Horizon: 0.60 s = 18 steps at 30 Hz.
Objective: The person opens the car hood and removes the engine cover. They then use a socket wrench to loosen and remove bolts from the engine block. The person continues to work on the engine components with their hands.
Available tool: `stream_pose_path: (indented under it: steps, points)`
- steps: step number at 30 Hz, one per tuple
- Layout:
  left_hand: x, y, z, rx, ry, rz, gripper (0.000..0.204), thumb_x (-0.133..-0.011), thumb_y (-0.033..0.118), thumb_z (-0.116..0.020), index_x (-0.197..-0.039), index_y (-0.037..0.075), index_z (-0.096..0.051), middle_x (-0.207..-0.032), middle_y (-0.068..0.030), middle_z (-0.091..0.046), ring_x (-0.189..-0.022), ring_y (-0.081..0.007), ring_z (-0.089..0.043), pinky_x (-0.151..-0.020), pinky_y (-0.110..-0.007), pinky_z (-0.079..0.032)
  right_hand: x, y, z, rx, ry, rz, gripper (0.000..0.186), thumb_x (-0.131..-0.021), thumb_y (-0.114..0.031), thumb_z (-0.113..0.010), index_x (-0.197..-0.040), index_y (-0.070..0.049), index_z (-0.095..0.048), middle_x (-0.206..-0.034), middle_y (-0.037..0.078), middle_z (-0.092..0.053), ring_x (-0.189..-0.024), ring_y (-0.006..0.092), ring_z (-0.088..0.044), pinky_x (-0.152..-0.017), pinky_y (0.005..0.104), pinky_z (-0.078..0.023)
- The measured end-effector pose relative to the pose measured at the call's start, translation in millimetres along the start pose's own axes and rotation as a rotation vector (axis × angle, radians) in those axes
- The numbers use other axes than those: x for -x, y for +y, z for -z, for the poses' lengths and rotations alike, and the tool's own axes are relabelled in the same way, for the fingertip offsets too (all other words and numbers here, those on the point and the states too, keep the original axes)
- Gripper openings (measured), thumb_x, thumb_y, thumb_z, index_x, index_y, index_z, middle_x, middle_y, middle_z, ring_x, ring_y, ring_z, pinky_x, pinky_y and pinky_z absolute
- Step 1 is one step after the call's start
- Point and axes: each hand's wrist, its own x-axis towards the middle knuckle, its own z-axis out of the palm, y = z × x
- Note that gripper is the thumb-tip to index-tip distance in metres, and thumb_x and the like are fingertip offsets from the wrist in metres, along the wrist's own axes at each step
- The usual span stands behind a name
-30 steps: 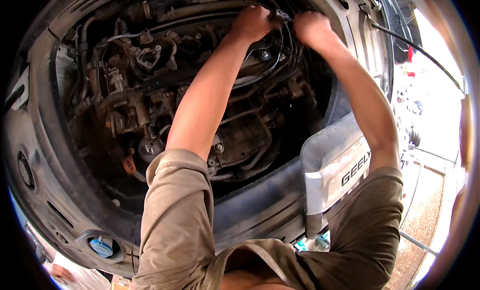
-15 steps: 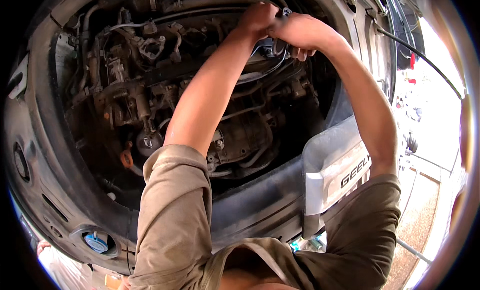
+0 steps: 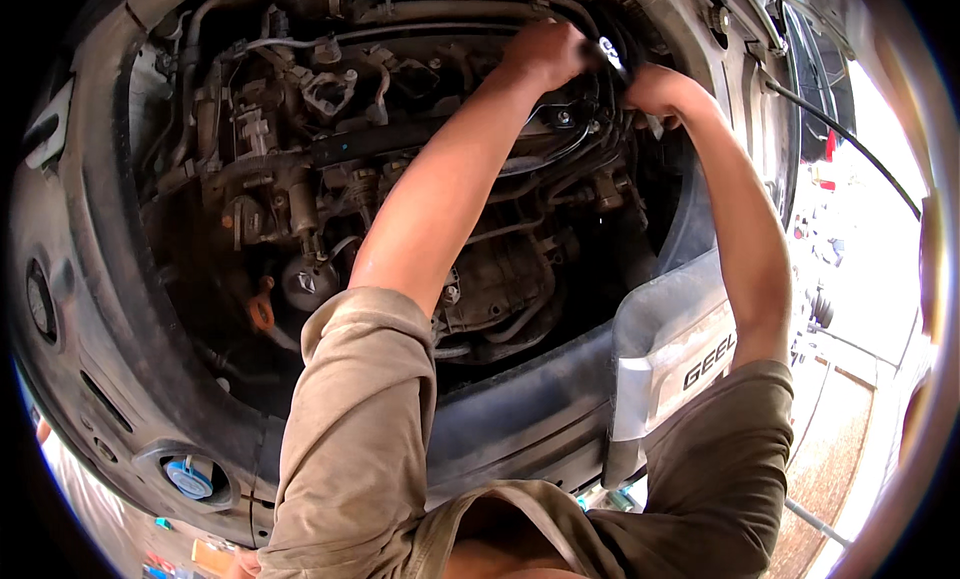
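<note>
At the far right of the engine bay, my right hand (image 3: 662, 91) is wrapped round a metal hand tool, which looks like a ratchet wrench (image 3: 608, 51). Its bright, rounded head sticks out toward my other hand, and a pale end shows below my fingers. Just left of the tool's head, my left hand (image 3: 548, 55) is closed in a fist over the back of the engine (image 3: 490, 279). What its fingers hold is hidden and smeared by motion. Dark hoses and a thin metal pipe (image 3: 560, 139) run below and between my hands.
The bumper (image 3: 520, 409) curves round the near side of the bay. A pale grey printed panel (image 3: 680, 349) stands beside my right forearm. A blue cap (image 3: 190, 479) sits in the bodywork at lower left. Another person's hand (image 3: 245, 563) shows at the lower edge.
My hands, close together before, have moved apart, with the right one shifted right and down. The tool's bright head now shows between them. The view has shifted slightly.
</note>
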Motion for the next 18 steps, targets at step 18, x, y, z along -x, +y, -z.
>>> stream_pose_path:
  steps: [18]
  points:
    - [-5,-18,-4,0.13,0.038,-0.134,0.031,-0.078,0.036,-0.071,-0.089,0.007,-0.072,-0.083,-0.0186,-0.067,-0.083,-0.037,-0.065,-0.074,-0.045,-0.051,0,-27,-9,0.378,0.335,0.176,0.032,-0.083,-0.017,-0.052,-0.106,-0.001,-0.067,-0.1,0.019,-0.07,-0.092,0.0307,-0.071,-0.075,0.0418,-0.057]
